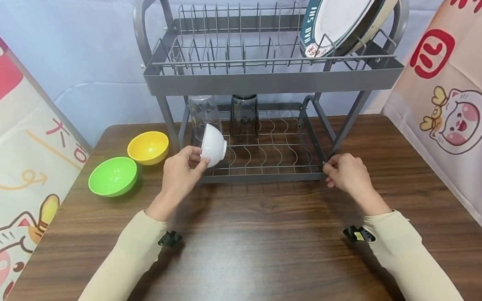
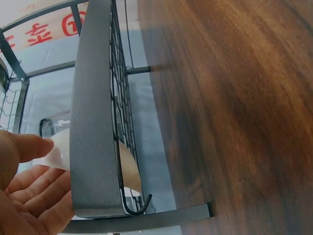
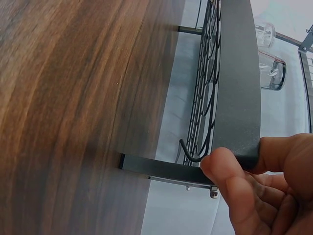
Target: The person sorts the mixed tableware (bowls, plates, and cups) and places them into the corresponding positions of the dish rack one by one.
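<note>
My left hand pinches a small white bowl between thumb and fingers, at the front left of the dish rack's lower tier. The bowl is tipped on its side, its foot toward the right. In the left wrist view, the rack's front rail partly hides the white bowl. My right hand grips the front right corner of the grey dish rack. In the right wrist view, thumb and fingers wrap the end of the lower front rail.
A clear glass and a dark glass stand upside down at the lower tier's back left. Plates lean at the upper tier's right. A yellow bowl and a green bowl sit left on the wooden table.
</note>
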`<state>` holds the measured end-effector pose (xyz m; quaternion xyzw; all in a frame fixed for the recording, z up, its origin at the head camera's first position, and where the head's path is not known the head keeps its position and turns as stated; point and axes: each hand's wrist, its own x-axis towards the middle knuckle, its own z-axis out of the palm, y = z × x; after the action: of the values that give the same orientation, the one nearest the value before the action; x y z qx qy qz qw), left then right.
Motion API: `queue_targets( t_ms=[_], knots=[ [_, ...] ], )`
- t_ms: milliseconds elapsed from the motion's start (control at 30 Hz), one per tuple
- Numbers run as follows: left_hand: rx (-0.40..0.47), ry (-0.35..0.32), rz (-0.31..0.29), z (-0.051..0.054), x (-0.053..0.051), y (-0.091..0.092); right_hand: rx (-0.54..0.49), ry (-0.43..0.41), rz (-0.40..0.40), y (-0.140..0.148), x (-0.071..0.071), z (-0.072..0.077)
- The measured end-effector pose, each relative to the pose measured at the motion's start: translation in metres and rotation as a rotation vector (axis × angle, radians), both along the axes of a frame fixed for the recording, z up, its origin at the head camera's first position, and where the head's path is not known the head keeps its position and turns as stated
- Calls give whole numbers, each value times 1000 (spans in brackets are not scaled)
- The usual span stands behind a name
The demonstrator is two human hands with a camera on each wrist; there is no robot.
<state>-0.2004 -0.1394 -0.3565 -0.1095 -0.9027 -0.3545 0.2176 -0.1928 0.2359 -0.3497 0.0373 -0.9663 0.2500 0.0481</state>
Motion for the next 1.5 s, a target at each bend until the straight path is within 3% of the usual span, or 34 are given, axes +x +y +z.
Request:
queue_targets(
  t_ms=[600, 700, 867, 1133, 1500],
  knots=[
    [-39, -19, -10, 1, 1, 0, 3, 12, 5, 1, 0, -2],
    [-123, 30, -18, 0, 1, -2, 1, 9, 5, 1, 0, -2],
    [-338, 95, -72, 2, 5, -7, -3, 1, 2, 1, 0, -1],
    [-499, -83, -231, 14, 15, -21, -6, -2, -5, 0, 1, -2],
    [-689, -87, -263, 19, 23, -36, -7, 3, 0, 0, 1, -1]
  ],
)
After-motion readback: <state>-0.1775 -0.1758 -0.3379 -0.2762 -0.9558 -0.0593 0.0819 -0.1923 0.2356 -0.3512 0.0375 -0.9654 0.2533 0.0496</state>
